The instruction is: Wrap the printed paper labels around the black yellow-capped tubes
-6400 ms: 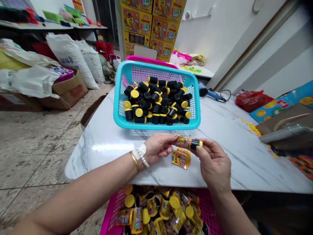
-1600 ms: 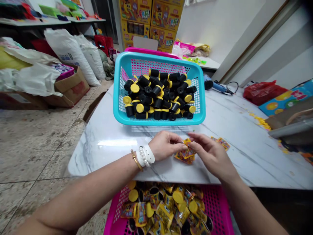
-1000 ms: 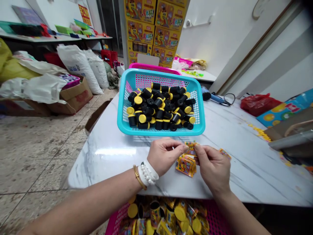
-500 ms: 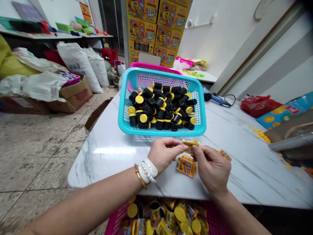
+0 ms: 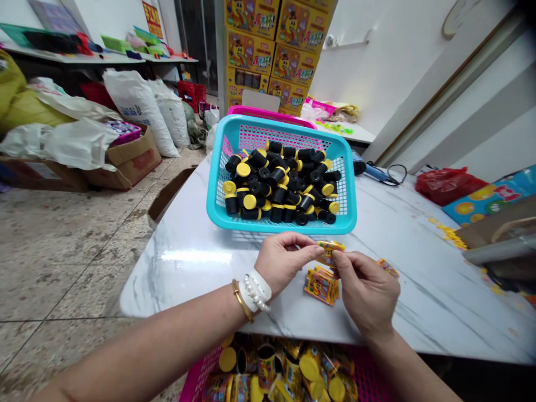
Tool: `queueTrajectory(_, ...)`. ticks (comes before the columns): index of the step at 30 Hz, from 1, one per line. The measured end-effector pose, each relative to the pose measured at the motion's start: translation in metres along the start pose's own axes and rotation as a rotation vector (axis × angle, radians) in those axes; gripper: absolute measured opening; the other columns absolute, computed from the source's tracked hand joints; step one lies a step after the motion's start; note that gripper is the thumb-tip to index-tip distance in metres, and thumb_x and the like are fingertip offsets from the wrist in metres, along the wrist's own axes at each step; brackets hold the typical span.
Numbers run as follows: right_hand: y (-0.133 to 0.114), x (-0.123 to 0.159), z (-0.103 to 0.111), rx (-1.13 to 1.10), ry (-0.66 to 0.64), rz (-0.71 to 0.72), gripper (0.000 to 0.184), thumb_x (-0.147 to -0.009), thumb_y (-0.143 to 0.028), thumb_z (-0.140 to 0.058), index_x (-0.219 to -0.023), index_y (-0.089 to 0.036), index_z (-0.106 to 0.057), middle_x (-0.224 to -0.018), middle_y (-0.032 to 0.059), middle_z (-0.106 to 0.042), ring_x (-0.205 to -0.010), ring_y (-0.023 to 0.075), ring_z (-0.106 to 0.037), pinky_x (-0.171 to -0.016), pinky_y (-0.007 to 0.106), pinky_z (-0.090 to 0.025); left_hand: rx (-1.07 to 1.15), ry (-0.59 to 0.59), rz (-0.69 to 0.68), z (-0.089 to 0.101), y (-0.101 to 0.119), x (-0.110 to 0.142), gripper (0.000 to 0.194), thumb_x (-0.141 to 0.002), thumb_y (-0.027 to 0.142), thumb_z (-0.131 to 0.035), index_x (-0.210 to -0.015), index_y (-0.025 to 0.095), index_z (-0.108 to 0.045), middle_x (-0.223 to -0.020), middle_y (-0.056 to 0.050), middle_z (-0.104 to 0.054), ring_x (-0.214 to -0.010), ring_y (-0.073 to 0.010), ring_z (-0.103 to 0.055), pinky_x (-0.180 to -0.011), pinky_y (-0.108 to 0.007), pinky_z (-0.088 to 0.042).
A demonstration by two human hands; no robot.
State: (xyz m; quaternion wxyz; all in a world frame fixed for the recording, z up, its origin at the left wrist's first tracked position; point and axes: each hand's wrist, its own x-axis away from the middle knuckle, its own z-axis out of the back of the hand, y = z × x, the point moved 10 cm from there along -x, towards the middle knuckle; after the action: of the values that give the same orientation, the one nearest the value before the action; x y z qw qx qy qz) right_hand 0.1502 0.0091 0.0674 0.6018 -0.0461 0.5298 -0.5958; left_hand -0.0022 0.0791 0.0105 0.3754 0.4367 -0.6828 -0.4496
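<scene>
Between my fingertips is a small yellow printed label sleeve, its top edge bowed a little apart. My left hand pinches its left side with thumb and forefinger. On its right side my right hand pinches it the same way. A small stack of the same labels lies on the marble-patterned table just below. Another label lies behind my right hand. Beyond my hands stands a turquoise basket of black canisters with yellow lids.
A magenta basket of labelled canisters sits below the table's front edge. Yellow cartons are stacked behind. On the right lie a blue tool with a cord, a red bag and scattered yellow bits. Sacks stand on the left floor.
The label sleeve's top edge has bowed open slightly between my fingers. My hands keep their pinch. The whole view has shifted a little, with things sitting slightly farther right.
</scene>
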Motion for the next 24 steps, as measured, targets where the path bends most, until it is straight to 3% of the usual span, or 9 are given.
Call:
queueTrajectory(5,0.001,-0.002,0.0,0.015,-0.004,-0.007,0.025,-0.091,-0.034,-0.068,-0.071,-0.02,-0.072,-0.06,-0.0011,-0.064,-0.053,0.0137,-0.057,-0.054,0.027,-0.046,-0.016,-0.011,0.032,-0.001,-0.001,0.0,0.023,-0.072,0.038,-0.08,-0.077,0.016,-0.075,-0.053,0.003,-0.057,-0.046,-0.0072,-0.044,-0.044,-0.021,-0.033)
queueTrajectory(12,-0.003,0.001,-0.004,-0.016,-0.032,0.013,0.018,-0.091,-0.028,-0.069,-0.075,-0.02,-0.073,-0.064,-0.0016,-0.067,-0.056,0.012,-0.058,-0.055,0.025,-0.046,-0.05,-0.038,0.044,-0.003,-0.002,-0.001,0.025,-0.065,0.035,-0.085,-0.079,0.015,-0.079,-0.061,0.0,-0.064,-0.05,-0.0066,-0.042,-0.046,-0.021,-0.031)
queueTrajectory(16,-0.012,-0.002,-0.011,-0.037,-0.146,0.085,0.022,-0.093,-0.027,-0.065,-0.074,-0.02,-0.072,-0.064,-0.0011,-0.065,-0.057,0.0128,-0.059,-0.055,0.026,-0.046,-0.022,-0.057,0.051,-0.004,-0.002,-0.002,0.026,-0.067,0.036,-0.084,-0.078,0.014,-0.077,-0.061,0.0,-0.064,-0.049,-0.0057,-0.042,-0.044,-0.02,-0.03)
queueTrajectory(18,-0.014,-0.015,-0.013,-0.051,-0.179,0.106,0.029,-0.097,-0.03,-0.059,-0.072,-0.021,-0.072,-0.062,-0.0007,-0.064,-0.057,0.0134,-0.059,-0.056,0.027,-0.045,0.031,0.002,0.052,0.003,-0.003,-0.005,0.024,-0.071,0.035,-0.081,-0.077,0.014,-0.073,-0.059,0.001,-0.062,-0.044,-0.0049,-0.042,-0.041,-0.019,-0.028)
queueTrajectory(21,-0.018,-0.049,-0.013,0.093,-0.11,0.173,0.03,-0.097,-0.038,-0.057,-0.079,-0.021,-0.074,-0.071,0.0026,-0.07,-0.063,0.0163,-0.062,-0.063,0.03,-0.047,0.114,0.117,0.034,0.016,-0.004,-0.007,0.025,-0.076,0.037,-0.076,-0.076,0.017,-0.061,-0.053,0.005,-0.058,-0.038,-0.0045,-0.041,-0.039,-0.018,-0.024)
queueTrajectory(24,-0.013,-0.08,-0.049,0.411,-0.227,0.198,0.043,-0.092,-0.056,-0.057,-0.075,-0.02,-0.072,-0.073,0.0065,-0.072,-0.068,0.0202,-0.064,-0.066,0.032,-0.046,0.083,0.119,-0.011,0.016,0.0,-0.007,0.026,-0.08,0.037,-0.073,-0.077,0.019,-0.055,-0.048,0.007,-0.055,-0.036,-0.0051,-0.043,-0.039,-0.017,-0.027)
